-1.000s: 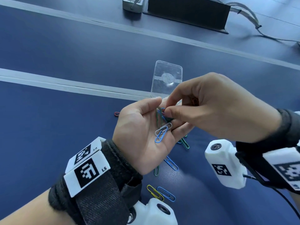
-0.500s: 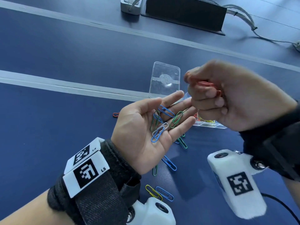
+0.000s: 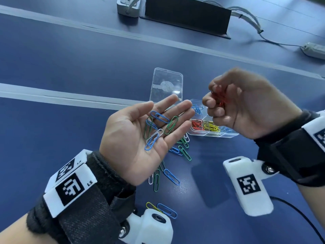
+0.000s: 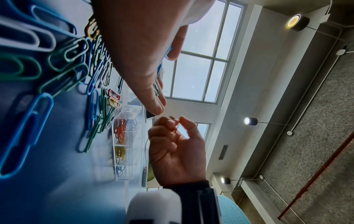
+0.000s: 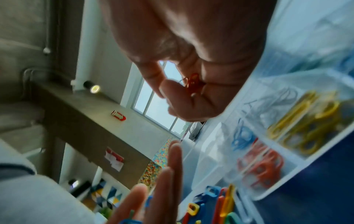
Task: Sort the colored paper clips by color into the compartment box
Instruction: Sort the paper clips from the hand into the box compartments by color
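Observation:
My left hand (image 3: 140, 134) lies palm up with straight fingers, carrying several blue, green and white paper clips (image 3: 158, 127). My right hand (image 3: 246, 103) hovers above the clear compartment box (image 3: 228, 135), its curled fingers pinching red paper clips (image 3: 219, 97); they also show as red paper clips (image 5: 192, 82) in the right wrist view. Red clips (image 3: 197, 125), yellow clips (image 3: 212, 127) and blue clips (image 3: 197, 109) lie in separate compartments. More loose clips (image 3: 168, 175) are scattered on the blue table under and near my left hand.
The box's clear lid (image 3: 166, 85) stands open behind my left fingers. A yellow and a blue clip (image 3: 161, 209) lie close to my left wrist. A black stand (image 3: 186, 14), a grey unit (image 3: 128, 6) and cables (image 3: 255, 27) sit at the far edge.
My right hand pulled red clips out of my left palm and lifted them up and right, over the box. My left hand stayed palm up with its fingers spread flatter.

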Demonstrator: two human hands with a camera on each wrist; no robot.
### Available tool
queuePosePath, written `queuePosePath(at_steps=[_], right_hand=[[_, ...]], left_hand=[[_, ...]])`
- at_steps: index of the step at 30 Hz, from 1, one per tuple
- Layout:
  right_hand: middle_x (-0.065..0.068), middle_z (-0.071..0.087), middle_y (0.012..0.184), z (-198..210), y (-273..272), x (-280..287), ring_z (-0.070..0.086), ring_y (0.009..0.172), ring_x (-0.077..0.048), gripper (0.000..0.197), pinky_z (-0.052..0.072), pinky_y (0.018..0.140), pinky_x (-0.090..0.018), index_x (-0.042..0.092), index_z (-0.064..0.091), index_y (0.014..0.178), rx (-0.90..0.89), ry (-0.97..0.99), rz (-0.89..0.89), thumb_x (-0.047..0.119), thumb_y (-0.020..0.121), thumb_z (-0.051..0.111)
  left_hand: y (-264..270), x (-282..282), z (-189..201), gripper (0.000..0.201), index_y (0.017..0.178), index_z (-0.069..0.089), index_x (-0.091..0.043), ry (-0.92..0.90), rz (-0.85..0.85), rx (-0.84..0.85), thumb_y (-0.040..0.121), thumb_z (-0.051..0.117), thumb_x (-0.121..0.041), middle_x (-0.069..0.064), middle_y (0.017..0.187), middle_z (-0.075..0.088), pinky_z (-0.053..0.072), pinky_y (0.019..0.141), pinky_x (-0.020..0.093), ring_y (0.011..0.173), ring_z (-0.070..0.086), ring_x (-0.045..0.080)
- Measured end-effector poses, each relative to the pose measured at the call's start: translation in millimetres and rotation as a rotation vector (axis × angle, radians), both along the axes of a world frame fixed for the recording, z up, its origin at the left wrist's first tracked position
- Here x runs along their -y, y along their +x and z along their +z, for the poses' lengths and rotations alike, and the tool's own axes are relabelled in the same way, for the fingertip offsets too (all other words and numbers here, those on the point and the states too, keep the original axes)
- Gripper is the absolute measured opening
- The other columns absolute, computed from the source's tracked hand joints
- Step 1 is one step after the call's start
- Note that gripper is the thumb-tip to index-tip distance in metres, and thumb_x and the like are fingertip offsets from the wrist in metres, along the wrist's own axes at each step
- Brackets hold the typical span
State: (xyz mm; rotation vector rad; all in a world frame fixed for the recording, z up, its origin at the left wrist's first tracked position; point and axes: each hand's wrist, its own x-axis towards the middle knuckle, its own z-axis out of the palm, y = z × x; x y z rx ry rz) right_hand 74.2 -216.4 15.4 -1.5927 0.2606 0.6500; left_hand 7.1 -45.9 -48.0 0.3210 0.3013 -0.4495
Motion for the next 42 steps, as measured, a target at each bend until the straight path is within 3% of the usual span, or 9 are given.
queuePosePath(at_steps=[4,11,20,25,30,32,35,37,42], right_hand=[[-0.003,0.048,0.058,-10.3,-5.4,-1.3,0.038,0.045,-0.013,0.019,0.032,0.035,-0.02,0.013,0.052,0.069,0.192,-0.363,0.169,0.016,0.088,0.052],[0.007,0.064,0.061,-11.9,-15.6,-1.2,0.057,0.053,-0.003,0.01,0.049,0.057,-0.019,0.025,0.069,0.078,0.511,-0.888,0.525,0.022,0.081,0.06],[0.005,0.071,0.072,-4.1,-16.2,-1.6,0.062,0.062,-0.005,0.015,0.045,0.054,-0.01,0.028,0.07,0.083,0.546,-0.843,0.494,0.015,0.076,0.065],[0.006,0.073,0.076,-4.0,-18.3,-3.6,0.068,0.072,-0.012,0.018,0.056,0.07,-0.032,0.027,0.069,0.085,0.559,-0.759,0.468,0.013,0.078,0.061],[0.002,0.072,0.077,-2.7,-18.4,-3.1,0.069,0.073,-0.02,0.021,0.056,0.076,-0.042,0.025,0.069,0.084,0.564,-0.717,0.418,0.009,0.079,0.057],[0.001,0.071,0.071,-2.4,-14.1,-0.8,0.068,0.069,-0.016,0.024,0.056,0.075,-0.034,0.025,0.07,0.081,0.592,-0.767,0.384,0.008,0.079,0.053],[0.009,0.064,0.063,-3.4,-6.9,-2.9,0.06,0.059,-0.007,0.021,0.043,0.056,-0.006,0.025,0.072,0.081,0.623,-0.937,0.422,0.013,0.08,0.055],[0.01,0.064,0.063,-5.2,-2.9,-6.6,0.055,0.058,-0.005,0.016,0.039,0.055,-0.006,0.023,0.074,0.079,0.625,-1.051,0.482,0.018,0.079,0.058],[-0.003,0.066,0.072,-8.8,7.5,-19.3,0.06,0.076,-0.021,0.012,0.04,0.064,-0.024,0.02,0.075,0.08,0.622,-1.218,0.592,0.026,0.077,0.065]], left_hand=[[0.2,-1.7,0.5,0.046,0.119,0.059,0.004,0.009,0.007,0.012,0.084,0.04,-0.019,0.025,0.113,0.068,0.05,0.088,0.053,0.106,0.065,0.038],[-0.3,-3.1,1.4,0.045,0.118,0.059,0.005,0.02,0.015,0.024,0.088,0.038,-0.021,0.025,0.113,0.068,0.051,0.087,0.052,0.106,0.066,0.038],[-0.2,-3.9,2.0,0.043,0.115,0.061,0.004,0.028,0.033,0.015,0.091,0.035,-0.022,0.024,0.112,0.069,0.051,0.087,0.052,0.106,0.066,0.038],[-0.2,-3.8,2.6,0.044,0.115,0.061,0.004,0.032,0.031,0.016,0.089,0.036,-0.021,0.024,0.11,0.069,0.051,0.086,0.052,0.105,0.066,0.037],[0.2,-4.2,3.2,0.045,0.117,0.06,0.004,0.035,0.03,0.01,0.088,0.037,-0.022,0.024,0.112,0.069,0.051,0.087,0.052,0.104,0.067,0.036],[0.4,-4.2,3.5,0.045,0.117,0.06,0.004,0.036,0.029,0.009,0.087,0.038,-0.022,0.023,0.112,0.069,0.051,0.086,0.052,0.104,0.067,0.036],[0.3,-4.4,3.7,0.045,0.117,0.06,0.005,0.032,0.034,0.007,0.087,0.038,-0.021,0.024,0.112,0.069,0.051,0.086,0.052,0.104,0.067,0.037],[-0.1,-4.3,3.7,0.045,0.117,0.06,0.005,0.031,0.037,0.007,0.089,0.037,-0.022,0.024,0.111,0.069,0.051,0.086,0.052,0.104,0.067,0.037],[-0.4,-4.5,4.1,0.044,0.115,0.061,0.005,0.025,0.039,0.003,0.091,0.035,-0.022,0.024,0.109,0.07,0.051,0.085,0.053,0.103,0.067,0.037]])
